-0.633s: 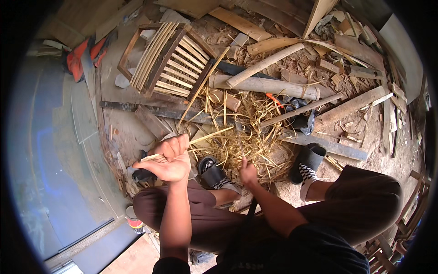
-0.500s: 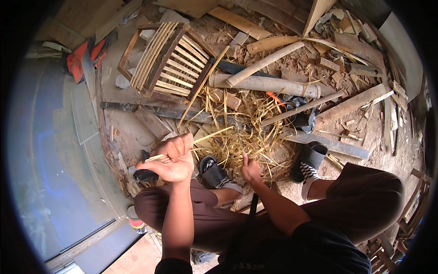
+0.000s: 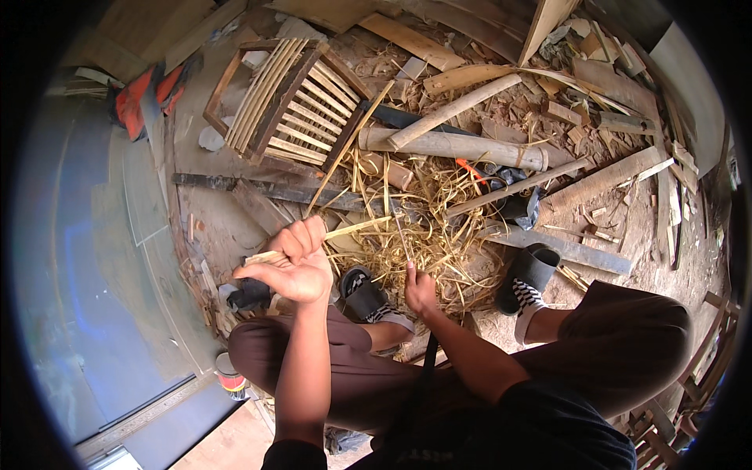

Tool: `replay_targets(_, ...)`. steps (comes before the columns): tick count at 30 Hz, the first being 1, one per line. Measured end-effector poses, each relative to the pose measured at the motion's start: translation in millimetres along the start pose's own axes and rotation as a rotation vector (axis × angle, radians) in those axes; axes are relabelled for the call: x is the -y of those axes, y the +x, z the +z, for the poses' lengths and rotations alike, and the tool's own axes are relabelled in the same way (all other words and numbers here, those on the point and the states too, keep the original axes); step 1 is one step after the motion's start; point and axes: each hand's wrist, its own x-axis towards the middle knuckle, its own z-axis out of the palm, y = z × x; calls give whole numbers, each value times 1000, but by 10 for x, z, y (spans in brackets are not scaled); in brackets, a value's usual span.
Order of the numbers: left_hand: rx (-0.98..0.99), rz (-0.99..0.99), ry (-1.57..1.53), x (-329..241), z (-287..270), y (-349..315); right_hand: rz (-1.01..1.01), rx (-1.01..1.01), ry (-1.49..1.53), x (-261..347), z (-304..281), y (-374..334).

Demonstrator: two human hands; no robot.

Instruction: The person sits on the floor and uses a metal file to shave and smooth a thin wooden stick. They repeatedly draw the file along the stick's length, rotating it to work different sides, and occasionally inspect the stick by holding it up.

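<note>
My left hand [image 3: 291, 260] is closed around a pale bamboo strip [image 3: 356, 229]. One end of the strip pokes out beside my thumb, and the other slants up to the right over a heap of curly shavings [image 3: 450, 251]. In my right hand [image 3: 421, 291] is a slim knife, its thin blade [image 3: 403, 239] pointing away from me and seen nearly edge-on. Its handle is hidden in my fist. The blade's upper part crosses the strip's far end; whether they touch I cannot tell.
A slatted wooden frame [image 3: 313, 110] lies at the far left of the shavings. Behind them rest a bamboo pole [image 3: 462, 149] and scattered planks [image 3: 599, 188]. My sandalled feet [image 3: 529, 278] flank the heap. A large bluish panel [image 3: 102, 258] fills the left side.
My right hand has shifted slightly left with the knife, and the blade has moved left toward the strip's end. My left hand still grips the strip and has moved a little left.
</note>
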Motion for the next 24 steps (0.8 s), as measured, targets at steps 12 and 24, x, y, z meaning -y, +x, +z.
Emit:
replay_targets(12, -281, 115, 82, -6, 39, -42, 183, 10, -22, -241, -70, 33)
replay_targets(24, -378, 87, 63, -41, -36, 16, 33, -23, -98, -608, 142, 201)
